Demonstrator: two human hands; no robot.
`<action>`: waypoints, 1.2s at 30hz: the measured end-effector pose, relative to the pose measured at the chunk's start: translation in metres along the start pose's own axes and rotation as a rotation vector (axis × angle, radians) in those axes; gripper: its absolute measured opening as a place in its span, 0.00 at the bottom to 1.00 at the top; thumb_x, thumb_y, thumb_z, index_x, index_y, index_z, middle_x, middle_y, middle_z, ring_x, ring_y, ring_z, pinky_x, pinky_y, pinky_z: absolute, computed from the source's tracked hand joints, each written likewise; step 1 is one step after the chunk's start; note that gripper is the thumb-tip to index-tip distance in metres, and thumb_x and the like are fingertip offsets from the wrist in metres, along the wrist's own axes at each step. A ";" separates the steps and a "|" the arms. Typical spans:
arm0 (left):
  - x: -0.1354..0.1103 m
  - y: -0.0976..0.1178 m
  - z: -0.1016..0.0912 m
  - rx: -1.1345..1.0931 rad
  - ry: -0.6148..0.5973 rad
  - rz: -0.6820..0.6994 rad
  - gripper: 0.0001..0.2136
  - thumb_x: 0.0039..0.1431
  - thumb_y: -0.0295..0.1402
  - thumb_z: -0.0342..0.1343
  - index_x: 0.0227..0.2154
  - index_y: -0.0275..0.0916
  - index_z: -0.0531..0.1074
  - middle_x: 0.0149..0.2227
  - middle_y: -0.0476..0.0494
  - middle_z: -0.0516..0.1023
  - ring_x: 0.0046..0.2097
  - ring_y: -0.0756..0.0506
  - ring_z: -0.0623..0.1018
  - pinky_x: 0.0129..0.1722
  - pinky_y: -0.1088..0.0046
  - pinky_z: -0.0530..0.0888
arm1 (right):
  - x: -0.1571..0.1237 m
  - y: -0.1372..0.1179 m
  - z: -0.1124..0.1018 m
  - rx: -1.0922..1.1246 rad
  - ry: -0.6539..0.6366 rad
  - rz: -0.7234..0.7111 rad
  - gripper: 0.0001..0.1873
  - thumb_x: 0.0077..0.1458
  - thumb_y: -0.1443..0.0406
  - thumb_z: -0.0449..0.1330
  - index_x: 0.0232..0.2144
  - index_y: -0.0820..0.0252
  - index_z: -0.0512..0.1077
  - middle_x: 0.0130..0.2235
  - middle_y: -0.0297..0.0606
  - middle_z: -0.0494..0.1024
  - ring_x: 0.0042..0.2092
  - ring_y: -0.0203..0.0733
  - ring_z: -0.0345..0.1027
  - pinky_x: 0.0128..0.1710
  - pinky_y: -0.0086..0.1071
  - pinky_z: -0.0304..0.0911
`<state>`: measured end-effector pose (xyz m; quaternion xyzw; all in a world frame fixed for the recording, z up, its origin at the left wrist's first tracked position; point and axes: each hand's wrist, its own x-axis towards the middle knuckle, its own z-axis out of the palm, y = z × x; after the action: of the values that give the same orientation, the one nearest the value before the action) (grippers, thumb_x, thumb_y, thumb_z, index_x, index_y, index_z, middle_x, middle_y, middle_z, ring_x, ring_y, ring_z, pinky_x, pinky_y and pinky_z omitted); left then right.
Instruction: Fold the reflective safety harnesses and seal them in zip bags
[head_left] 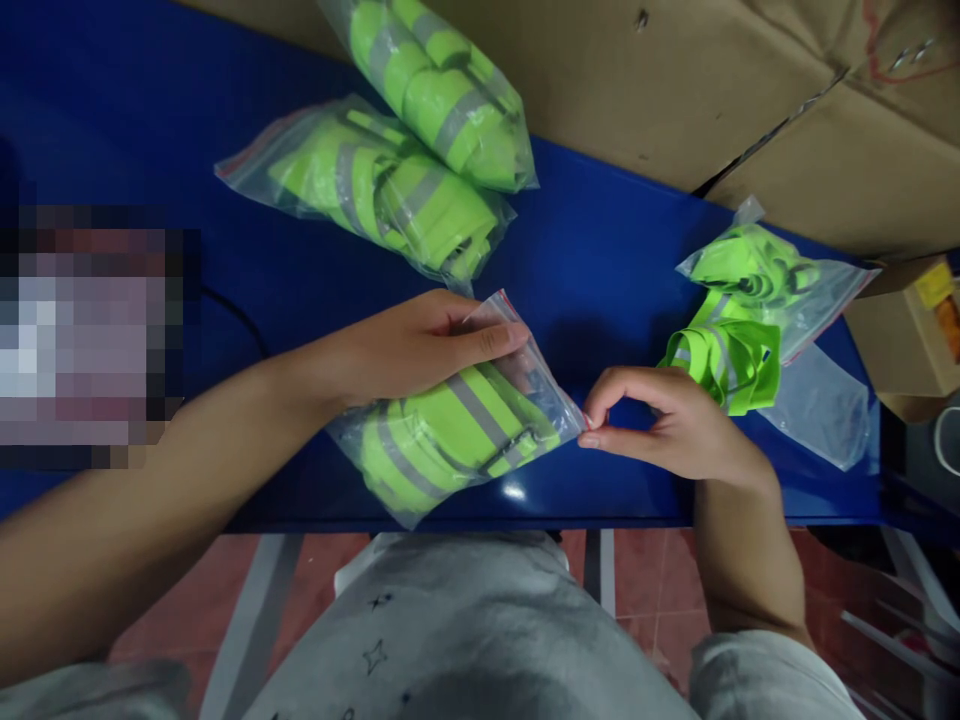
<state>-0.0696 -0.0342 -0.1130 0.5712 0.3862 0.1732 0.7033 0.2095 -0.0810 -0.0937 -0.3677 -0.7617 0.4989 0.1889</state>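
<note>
A clear zip bag [544, 375] with a folded neon-yellow reflective vest [450, 430] inside lies at the blue table's front edge. My left hand [427, 345] grips the bag's upper part, thumb on top near the zip strip and the other fingers mostly hidden. At the strip's lower right corner, my right hand [667, 420] pinches the bag between thumb and forefinger. Just past the right hand sits a loose folded bright green reflective piece [727, 350].
Two filled zip bags [382, 190] [450, 95] lie at the back. On the right are another filled bag [757, 265], a flat clear bag [821, 405] and an open cardboard box [900, 335]. Brown cardboard [675, 90] borders the blue table [600, 240]. A pixelated patch covers the left.
</note>
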 end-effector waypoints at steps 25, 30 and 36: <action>-0.005 0.003 0.009 -0.118 0.107 0.040 0.16 0.71 0.44 0.55 0.41 0.39 0.83 0.39 0.50 0.86 0.34 0.51 0.80 0.36 0.79 0.76 | 0.008 -0.001 0.011 0.255 0.212 0.322 0.16 0.57 0.57 0.71 0.30 0.62 0.73 0.26 0.31 0.71 0.27 0.28 0.62 0.24 0.22 0.58; -0.005 0.002 0.009 -0.090 0.138 0.069 0.14 0.70 0.43 0.57 0.42 0.39 0.83 0.35 0.51 0.86 0.35 0.52 0.80 0.35 0.81 0.75 | 0.007 -0.003 0.006 0.345 0.100 0.386 0.17 0.56 0.55 0.71 0.34 0.62 0.75 0.28 0.32 0.73 0.28 0.29 0.66 0.26 0.22 0.65; -0.005 0.004 0.010 -0.139 0.136 0.005 0.17 0.70 0.45 0.57 0.40 0.36 0.83 0.36 0.48 0.86 0.37 0.50 0.82 0.35 0.80 0.76 | 0.004 0.004 0.003 0.440 0.053 0.426 0.15 0.61 0.56 0.67 0.36 0.62 0.72 0.30 0.32 0.73 0.28 0.28 0.67 0.25 0.21 0.68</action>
<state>-0.0645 -0.0432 -0.1066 0.5087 0.4188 0.2397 0.7130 0.2063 -0.0788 -0.0994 -0.4823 -0.5360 0.6705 0.1749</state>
